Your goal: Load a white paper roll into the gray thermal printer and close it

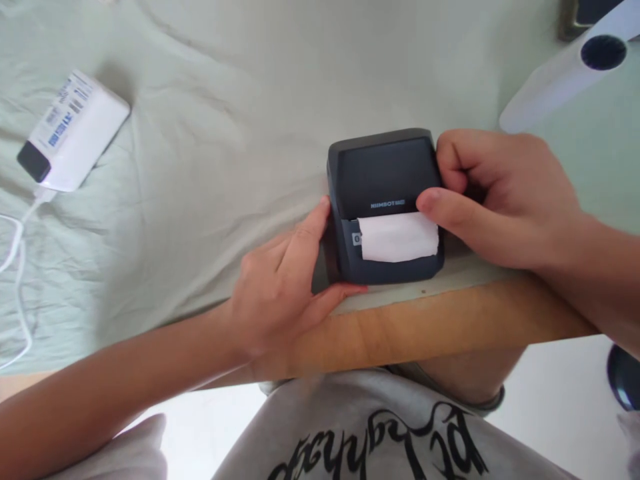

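A small dark grey label printer (383, 177) sits near the table's front edge on a pale green cloth (225, 133). A strip of white paper (399, 237) sticks out of its front slot. My left hand (280, 287) grips the printer's left side, thumb under its front corner and fingers against its side. My right hand (495, 193) wraps round the right side, with the thumb lying on the lid just above the paper.
A white power bank (75, 130) with a white cable (20, 267) lies at the far left. A white roll with a dark core (565, 73) lies at the back right. The wooden table edge (425, 327) runs just in front of the printer.
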Demonstrator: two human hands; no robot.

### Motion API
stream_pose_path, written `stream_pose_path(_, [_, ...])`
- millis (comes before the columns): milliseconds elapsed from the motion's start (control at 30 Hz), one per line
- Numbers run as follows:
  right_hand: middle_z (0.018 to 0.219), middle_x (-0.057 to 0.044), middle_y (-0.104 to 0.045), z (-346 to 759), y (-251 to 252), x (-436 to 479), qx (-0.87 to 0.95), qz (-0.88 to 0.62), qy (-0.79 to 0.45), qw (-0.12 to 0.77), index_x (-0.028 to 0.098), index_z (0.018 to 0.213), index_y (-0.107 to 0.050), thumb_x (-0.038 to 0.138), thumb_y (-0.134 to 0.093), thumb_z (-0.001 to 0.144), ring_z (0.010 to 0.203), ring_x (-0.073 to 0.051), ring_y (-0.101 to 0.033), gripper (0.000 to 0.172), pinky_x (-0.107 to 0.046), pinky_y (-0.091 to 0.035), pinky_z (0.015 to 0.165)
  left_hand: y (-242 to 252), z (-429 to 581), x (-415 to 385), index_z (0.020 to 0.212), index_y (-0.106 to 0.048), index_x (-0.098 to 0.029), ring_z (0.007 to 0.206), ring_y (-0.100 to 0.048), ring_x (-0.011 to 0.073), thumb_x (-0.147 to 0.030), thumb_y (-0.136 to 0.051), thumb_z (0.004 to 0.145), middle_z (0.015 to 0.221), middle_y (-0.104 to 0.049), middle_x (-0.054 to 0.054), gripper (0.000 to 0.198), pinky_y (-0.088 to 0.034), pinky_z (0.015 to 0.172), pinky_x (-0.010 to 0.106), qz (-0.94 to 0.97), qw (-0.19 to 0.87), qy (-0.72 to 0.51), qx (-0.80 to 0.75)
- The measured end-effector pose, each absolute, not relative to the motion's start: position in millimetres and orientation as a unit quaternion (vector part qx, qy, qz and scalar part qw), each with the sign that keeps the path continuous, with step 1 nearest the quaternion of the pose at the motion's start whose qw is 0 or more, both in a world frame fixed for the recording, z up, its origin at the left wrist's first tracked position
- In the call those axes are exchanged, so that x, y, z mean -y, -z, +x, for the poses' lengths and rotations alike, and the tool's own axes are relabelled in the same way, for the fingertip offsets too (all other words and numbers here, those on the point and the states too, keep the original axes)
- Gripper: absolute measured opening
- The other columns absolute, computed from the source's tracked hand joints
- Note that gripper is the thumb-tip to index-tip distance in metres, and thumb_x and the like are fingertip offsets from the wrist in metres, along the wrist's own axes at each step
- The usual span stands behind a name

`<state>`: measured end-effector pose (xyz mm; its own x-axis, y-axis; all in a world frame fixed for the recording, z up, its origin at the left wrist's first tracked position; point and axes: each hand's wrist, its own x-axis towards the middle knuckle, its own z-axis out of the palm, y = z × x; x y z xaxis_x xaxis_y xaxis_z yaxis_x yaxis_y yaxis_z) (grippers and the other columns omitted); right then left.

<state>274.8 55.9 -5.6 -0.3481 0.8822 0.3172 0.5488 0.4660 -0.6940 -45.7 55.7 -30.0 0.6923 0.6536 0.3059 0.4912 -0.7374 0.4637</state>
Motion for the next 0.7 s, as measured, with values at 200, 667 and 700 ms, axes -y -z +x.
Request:
stream_pose_path(200, [0.062,0.011,-0.049,294.9,-3.3,-58.7,0.814,-0.430,-0.265,0.289,0.021,0.087,-0.044,0.051,-0.090,0.106,0.050,0.000,-0.034,0.059,-0.023,-0.022,0.045,29.4,-38.9,-53.0,0.195,-0.028,-0.033,0.147,-0.085,0.0378,-0.064,-0.071,0.120,0.172,-0.076,0.016,0.091,-0.081,0.117,0.049,0.904,0.172,-0.256,-0.297])
stream_pose_path(667, [0.062,0.010,-0.059,277.7,-1.4,-58.8,0.752,-0.434,-0.262,0.422,0.020,0.084,-0.046,0.051,-0.096,0.104,0.044,0.001,-0.051,0.062,-0.012,-0.034,0.041,25.7,-43.8,-45.4,0.161,-0.068,-0.026,0.147,-0.084,0.0376,-0.046,-0.066,0.121,0.166,-0.076,0.024,0.044,-0.079,0.116,0.051,0.934,0.086,-0.269,-0.220])
stream_pose_path(700, [0.061,0.010,-0.059,278.4,-0.6,-59.7,0.751,-0.426,-0.275,0.423,0.020,0.084,-0.047,0.052,-0.096,0.104,0.043,0.001,-0.051,0.062,-0.012,-0.033,0.039,26.3,-42.6,-45.4,0.155,-0.070,-0.026,0.146,-0.084,0.0369,-0.039,-0.067,0.120,0.165,-0.077,0.023,0.038,-0.078,0.116,0.051,0.930,0.082,-0.284,-0.219])
